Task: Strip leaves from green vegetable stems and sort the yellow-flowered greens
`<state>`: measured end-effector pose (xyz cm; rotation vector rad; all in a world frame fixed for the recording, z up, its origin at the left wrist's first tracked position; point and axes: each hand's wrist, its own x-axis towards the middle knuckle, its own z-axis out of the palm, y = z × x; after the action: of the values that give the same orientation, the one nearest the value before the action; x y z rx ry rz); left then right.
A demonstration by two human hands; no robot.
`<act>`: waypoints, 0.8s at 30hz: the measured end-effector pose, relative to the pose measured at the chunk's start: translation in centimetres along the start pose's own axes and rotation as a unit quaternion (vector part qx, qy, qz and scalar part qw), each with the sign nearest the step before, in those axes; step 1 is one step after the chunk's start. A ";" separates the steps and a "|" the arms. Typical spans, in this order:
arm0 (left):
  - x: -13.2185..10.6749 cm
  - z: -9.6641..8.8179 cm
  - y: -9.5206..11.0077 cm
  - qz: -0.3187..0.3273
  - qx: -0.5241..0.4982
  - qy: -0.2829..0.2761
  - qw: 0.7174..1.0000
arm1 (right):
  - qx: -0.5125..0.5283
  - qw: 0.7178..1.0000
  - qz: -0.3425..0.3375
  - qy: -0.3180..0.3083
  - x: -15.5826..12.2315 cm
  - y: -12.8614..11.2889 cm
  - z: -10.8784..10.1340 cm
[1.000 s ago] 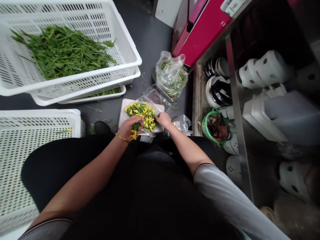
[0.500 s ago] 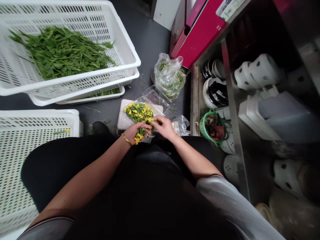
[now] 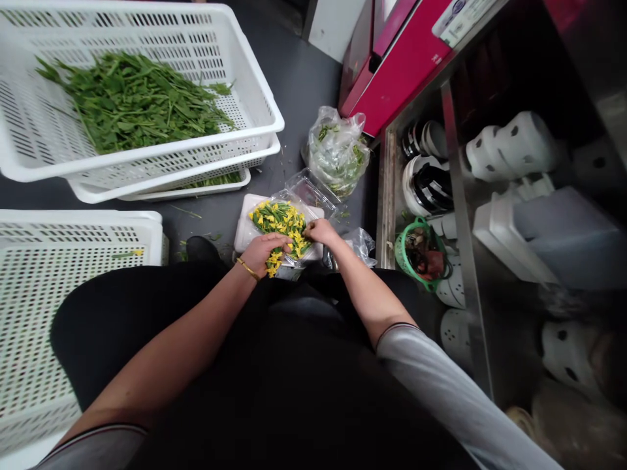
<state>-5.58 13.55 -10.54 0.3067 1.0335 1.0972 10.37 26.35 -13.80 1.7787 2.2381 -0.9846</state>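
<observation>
A pile of green stems with yellow flowers (image 3: pixel 278 220) lies in a clear plastic packet on a white tray (image 3: pixel 243 228) on the floor in front of my knees. My left hand (image 3: pixel 264 250) is closed round a small bunch of these flower stems, yellow heads hanging below my fingers. A gold bangle sits on that wrist. My right hand (image 3: pixel 321 231) reaches into the right edge of the pile with fingers pinched on the stems.
A white crate (image 3: pixel 255 98) of green leaves is stacked on others at top left. Another white crate (image 3: pixel 73 261) stands at left. A plastic bag of trimmings (image 3: pixel 337 151) lies beyond the tray. At right are a metal shelf with white bowls, a green basket (image 3: pixel 422 248) and a magenta appliance (image 3: pixel 396 59).
My right hand had pulled back to meet the left hand at the bunch, then went forward into the right edge of the pile again. The left hand kept its bunch.
</observation>
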 end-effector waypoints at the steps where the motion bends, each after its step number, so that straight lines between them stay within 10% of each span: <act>1: 0.1 0.0 0.1 0.007 0.004 0.004 1.000 | 0.011 1.000 -0.008 0.010 -0.5 0.1 -0.5; 7: 0.5 0.2 0.0 0.092 0.091 0.032 0.991 | 0.279 0.957 -0.075 0.019 -5.3 -0.6 -4.2; 12: -0.1 0.7 -0.3 0.106 0.279 -0.062 0.953 | 0.421 0.902 -0.058 -0.069 -8.6 -2.1 -2.9; 19: -1.1 1.4 -1.0 0.014 0.143 -0.060 0.988 | 0.215 0.935 -0.240 0.146 -13.6 -1.7 0.1; 24: -0.7 0.8 -0.3 -0.065 -0.019 -0.052 0.996 | 0.025 0.945 -0.322 0.059 -14.9 0.1 -0.5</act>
<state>-4.80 12.99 -9.97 0.2593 0.9255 0.9738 15.09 14.30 -6.49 1.1394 2.9797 -1.0471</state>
